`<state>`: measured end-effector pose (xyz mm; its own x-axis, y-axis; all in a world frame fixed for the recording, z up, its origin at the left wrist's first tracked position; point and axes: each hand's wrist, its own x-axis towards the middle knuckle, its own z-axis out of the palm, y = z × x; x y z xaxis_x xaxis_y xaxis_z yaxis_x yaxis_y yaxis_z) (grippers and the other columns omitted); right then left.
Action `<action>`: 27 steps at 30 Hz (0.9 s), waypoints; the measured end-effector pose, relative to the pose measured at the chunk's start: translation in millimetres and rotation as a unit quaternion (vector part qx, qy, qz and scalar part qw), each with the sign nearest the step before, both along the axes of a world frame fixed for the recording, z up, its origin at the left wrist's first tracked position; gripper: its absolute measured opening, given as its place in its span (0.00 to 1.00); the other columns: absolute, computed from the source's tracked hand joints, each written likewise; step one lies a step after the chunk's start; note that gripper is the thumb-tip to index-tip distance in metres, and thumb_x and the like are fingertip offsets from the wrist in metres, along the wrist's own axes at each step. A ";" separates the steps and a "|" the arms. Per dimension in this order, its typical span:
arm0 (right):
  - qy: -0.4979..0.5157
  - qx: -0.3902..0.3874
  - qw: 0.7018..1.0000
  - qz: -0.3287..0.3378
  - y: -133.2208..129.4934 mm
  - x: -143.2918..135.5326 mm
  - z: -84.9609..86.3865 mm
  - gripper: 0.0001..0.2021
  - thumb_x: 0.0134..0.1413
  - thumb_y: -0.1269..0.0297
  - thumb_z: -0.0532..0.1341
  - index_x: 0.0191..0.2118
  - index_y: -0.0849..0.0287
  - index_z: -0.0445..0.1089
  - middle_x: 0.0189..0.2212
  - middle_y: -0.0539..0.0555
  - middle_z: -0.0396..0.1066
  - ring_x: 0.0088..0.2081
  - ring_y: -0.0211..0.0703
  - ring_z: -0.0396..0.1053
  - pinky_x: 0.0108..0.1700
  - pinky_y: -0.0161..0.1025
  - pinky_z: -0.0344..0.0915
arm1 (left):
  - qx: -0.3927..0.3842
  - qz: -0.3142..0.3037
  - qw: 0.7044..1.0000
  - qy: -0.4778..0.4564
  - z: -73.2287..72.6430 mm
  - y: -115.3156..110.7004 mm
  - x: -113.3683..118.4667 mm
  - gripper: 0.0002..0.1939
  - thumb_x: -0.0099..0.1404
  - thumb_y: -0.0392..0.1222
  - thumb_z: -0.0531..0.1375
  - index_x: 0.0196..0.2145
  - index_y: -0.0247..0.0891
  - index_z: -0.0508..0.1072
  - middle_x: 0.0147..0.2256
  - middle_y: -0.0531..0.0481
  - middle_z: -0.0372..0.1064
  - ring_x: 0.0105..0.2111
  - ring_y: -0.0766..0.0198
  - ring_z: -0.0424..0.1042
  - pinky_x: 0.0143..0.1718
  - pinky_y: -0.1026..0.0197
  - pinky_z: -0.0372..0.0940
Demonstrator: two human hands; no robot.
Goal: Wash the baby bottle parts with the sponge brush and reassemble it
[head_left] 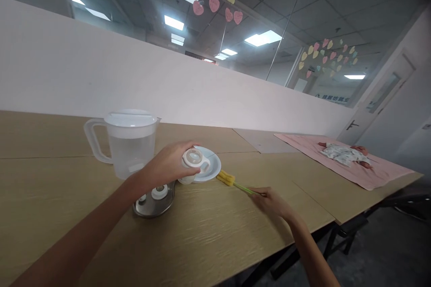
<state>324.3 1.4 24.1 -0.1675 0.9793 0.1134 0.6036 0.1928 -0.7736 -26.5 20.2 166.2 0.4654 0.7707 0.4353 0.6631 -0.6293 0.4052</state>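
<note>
fingers of the left hand [177, 160] hide part of the bottle [194, 157]; the plate [214, 167] behind them is partly covered. the end of the brush handle [245, 189] is lost among the right hand [274, 204] fingers. well above, heart notes [214, 4] are too small to read.

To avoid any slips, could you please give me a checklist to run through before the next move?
1. Left hand gripping the clear bottle with a white handled collar: ok.
2. Right hand holding the green-stemmed brush with a yellow sponge head: ok.
3. Brush outside the bottle: ok.
4. Bottle's inside free of residue: cannot tell.
5. Translucent plastic pitcher standing upright: ok.
6. Bottle not touching the pale round plate: cannot tell.
</note>
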 end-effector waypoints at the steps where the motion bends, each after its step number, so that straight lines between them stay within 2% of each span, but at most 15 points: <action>1: 0.012 -0.010 1.000 0.016 -13.3 -0.4 0.7 0.16 0.51 0.57 0.55 0.41 0.56 0.75 0.32 0.50 0.72 0.28 0.40 0.63 0.30 0.33 0.60 | 0.002 -0.001 1.000 0.001 -0.1 0.5 -0.5 0.27 0.52 0.47 0.59 0.51 0.42 0.66 0.49 0.51 0.68 0.47 0.56 0.67 0.46 0.59 0.62; 3: 0.017 -0.037 0.998 0.040 -34.4 -0.5 0.6 0.18 0.51 0.55 0.56 0.44 0.56 0.73 0.34 0.52 0.72 0.29 0.40 0.63 0.30 0.33 0.60 | 0.002 -0.003 1.000 0.003 0.1 0.9 -1.1 0.28 0.52 0.49 0.59 0.51 0.42 0.65 0.50 0.51 0.67 0.47 0.55 0.67 0.47 0.58 0.61; 5: 0.010 -0.054 0.998 0.039 -44.5 3.1 -1.7 0.20 0.51 0.54 0.56 0.46 0.58 0.72 0.32 0.53 0.71 0.28 0.39 0.63 0.29 0.33 0.60 | -0.005 -0.003 1.000 0.008 0.7 0.6 -1.3 0.28 0.52 0.50 0.59 0.51 0.42 0.65 0.50 0.51 0.67 0.48 0.55 0.67 0.47 0.58 0.61; 7: 0.004 -0.033 0.999 -0.021 -42.3 9.8 -5.9 0.23 0.52 0.52 0.56 0.48 0.62 0.70 0.28 0.52 0.70 0.26 0.38 0.62 0.28 0.33 0.59 | -0.016 -0.004 1.000 0.014 1.4 0.1 -1.0 0.28 0.52 0.50 0.58 0.51 0.42 0.65 0.49 0.52 0.68 0.47 0.55 0.67 0.47 0.59 0.61; 9: -0.008 0.022 0.993 -0.115 -31.1 14.1 -10.2 0.25 0.52 0.51 0.53 0.48 0.66 0.70 0.24 0.52 0.67 0.25 0.38 0.61 0.27 0.33 0.59 | -0.020 -0.002 1.000 0.016 1.8 0.2 -0.5 0.27 0.53 0.50 0.58 0.51 0.43 0.66 0.49 0.52 0.68 0.47 0.55 0.67 0.47 0.59 0.61; 11: -0.037 0.079 0.982 -0.169 -17.3 9.8 -12.8 0.24 0.52 0.52 0.52 0.44 0.68 0.72 0.25 0.53 0.68 0.27 0.41 0.63 0.30 0.35 0.61 | -0.020 0.000 1.000 0.021 1.6 1.1 -0.3 0.27 0.53 0.51 0.58 0.51 0.43 0.66 0.49 0.52 0.68 0.47 0.55 0.67 0.47 0.59 0.61; 13: -0.055 0.101 0.981 -0.155 -7.7 -4.9 -13.1 0.22 0.53 0.55 0.51 0.41 0.67 0.73 0.30 0.56 0.71 0.33 0.45 0.66 0.36 0.37 0.63 | -0.020 0.001 0.999 0.032 0.9 2.6 -0.5 0.27 0.53 0.51 0.58 0.51 0.42 0.66 0.49 0.51 0.68 0.48 0.54 0.67 0.48 0.58 0.60; 16: -0.034 0.080 0.995 -0.052 -8.9 -34.1 -8.6 0.21 0.56 0.55 0.49 0.42 0.64 0.73 0.35 0.55 0.72 0.38 0.47 0.67 0.41 0.39 0.63 | -0.020 0.002 0.999 0.047 -0.2 4.5 -1.2 0.27 0.53 0.51 0.58 0.50 0.42 0.66 0.50 0.51 0.67 0.48 0.54 0.66 0.48 0.58 0.59; 19: -0.004 0.029 0.999 0.028 -25.8 -49.0 3.1 0.22 0.57 0.54 0.49 0.48 0.61 0.70 0.39 0.54 0.72 0.40 0.47 0.67 0.42 0.39 0.64 | -0.020 0.007 0.998 0.052 -0.9 5.4 -1.8 0.27 0.53 0.51 0.58 0.50 0.42 0.67 0.49 0.51 0.67 0.48 0.54 0.66 0.48 0.58 0.59; 22: -0.004 -0.040 0.996 0.076 -46.3 -44.6 18.3 0.22 0.57 0.52 0.50 0.50 0.59 0.69 0.43 0.54 0.71 0.42 0.48 0.67 0.43 0.40 0.65 | -0.017 0.011 0.998 0.053 -1.1 6.0 -2.5 0.27 0.53 0.52 0.58 0.50 0.44 0.66 0.50 0.52 0.67 0.48 0.55 0.66 0.48 0.58 0.59; 24: -0.010 -0.052 0.995 0.084 -56.7 -41.3 25.2 0.22 0.56 0.51 0.52 0.49 0.59 0.70 0.44 0.54 0.71 0.45 0.49 0.67 0.47 0.42 0.64 | -0.014 0.009 0.998 0.053 -1.0 6.3 -3.2 0.27 0.53 0.52 0.58 0.50 0.44 0.66 0.50 0.52 0.66 0.48 0.54 0.65 0.49 0.58 0.58; 27: -0.005 -0.011 1.000 0.029 -65.8 -53.2 25.0 0.21 0.57 0.53 0.52 0.49 0.61 0.70 0.45 0.56 0.70 0.45 0.49 0.67 0.48 0.44 0.63 | -0.016 0.007 0.998 0.055 0.0 6.1 -4.3 0.27 0.53 0.53 0.58 0.50 0.45 0.67 0.51 0.52 0.66 0.49 0.54 0.65 0.50 0.58 0.58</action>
<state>271.1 -64.3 49.2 -0.2255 0.9700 0.0905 0.5989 0.2113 -0.7724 -30.8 26.3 166.2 0.4974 0.7902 0.3581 0.7134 -0.6074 0.3494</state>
